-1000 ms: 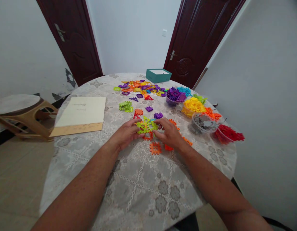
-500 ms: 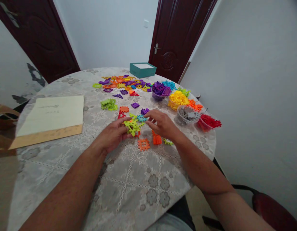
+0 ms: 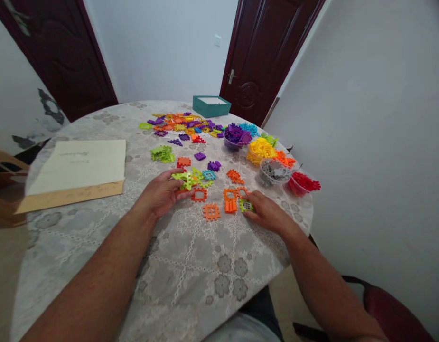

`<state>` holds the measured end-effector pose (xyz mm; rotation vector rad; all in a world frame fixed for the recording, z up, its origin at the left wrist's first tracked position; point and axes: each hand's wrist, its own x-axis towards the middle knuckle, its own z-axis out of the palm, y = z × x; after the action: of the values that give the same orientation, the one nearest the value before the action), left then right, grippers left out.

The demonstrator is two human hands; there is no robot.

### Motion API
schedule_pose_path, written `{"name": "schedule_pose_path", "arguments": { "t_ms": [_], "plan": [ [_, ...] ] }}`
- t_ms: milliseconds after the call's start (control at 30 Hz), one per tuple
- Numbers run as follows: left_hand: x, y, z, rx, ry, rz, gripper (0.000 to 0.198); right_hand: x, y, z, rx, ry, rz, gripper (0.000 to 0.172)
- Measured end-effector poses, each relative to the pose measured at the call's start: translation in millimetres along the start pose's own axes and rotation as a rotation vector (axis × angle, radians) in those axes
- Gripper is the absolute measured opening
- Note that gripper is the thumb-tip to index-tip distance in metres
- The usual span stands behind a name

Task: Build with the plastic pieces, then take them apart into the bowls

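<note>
Lime-green interlocking plastic pieces (image 3: 183, 180) are held in my left hand (image 3: 165, 192), its thumb and fingers closed around them. Just right of these pieces, on the table, lies a blue piece (image 3: 209, 175). My right hand (image 3: 264, 209) has its fingers closed on a green square piece (image 3: 246, 205) at the tabletop. Beside that piece are an orange rolled piece (image 3: 230, 205) and orange square frames (image 3: 229, 194). An orange window-like square (image 3: 211, 212) and a red-orange frame (image 3: 199, 194) lie between my hands.
Clear tubs of purple (image 3: 238, 137), yellow (image 3: 261, 150), grey (image 3: 274, 171) and red pieces (image 3: 301, 183) line the right side. A mixed pile (image 3: 183, 122) and a teal box (image 3: 211, 107) sit at the back. Green pieces (image 3: 162, 153) are stacked beyond my left hand; paper (image 3: 84, 164) lies left.
My right hand has moved right and toward me, from beside the blue piece to the green square piece. My left hand has shifted slightly left with its green pieces.
</note>
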<state>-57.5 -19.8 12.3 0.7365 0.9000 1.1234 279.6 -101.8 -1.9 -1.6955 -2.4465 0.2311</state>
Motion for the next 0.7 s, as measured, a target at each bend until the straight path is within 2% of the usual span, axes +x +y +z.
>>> {"name": "schedule_pose_path", "arguments": {
  "t_ms": [133, 233, 300, 367, 433, 533, 600, 700],
  "plan": [
    [0, 0, -1.0, 0.017, -0.017, -0.003, 0.051, 8, 4, 1, -0.055, 0.058, -0.009, 0.021],
    [-2, 2, -0.3, 0.033, -0.01, -0.008, 0.054, 17, 6, -4, -0.097, 0.149, 0.089, 0.024],
    [-3, 2, 0.5, 0.048, -0.012, -0.009, 0.054, 25, 2, -12, -0.046, 0.241, 0.13, 0.025],
    [-4, 2, 1.4, 0.065, -0.028, -0.019, 0.054, 35, -12, -19, 0.117, 0.327, 0.125, 0.025],
    [-6, 2, 2.8, 0.084, -0.062, -0.039, 0.054, 49, -33, -25, 0.364, 0.355, 0.113, 0.025],
    [-8, 1, 5.3, 0.106, -0.102, -0.059, 0.055, 76, -69, -21, 0.709, 0.271, 0.103, 0.023],
    [-9, 1, 6.2, 0.126, -0.113, -0.07, 0.058, 96, -88, -12, 0.806, 0.229, 0.091, 0.02],
    [-7, -2, 4.5, 0.165, -0.138, -0.087, 0.065, 120, -104, 7, 0.783, 0.273, 0.101, 0.021]
  ]
}}
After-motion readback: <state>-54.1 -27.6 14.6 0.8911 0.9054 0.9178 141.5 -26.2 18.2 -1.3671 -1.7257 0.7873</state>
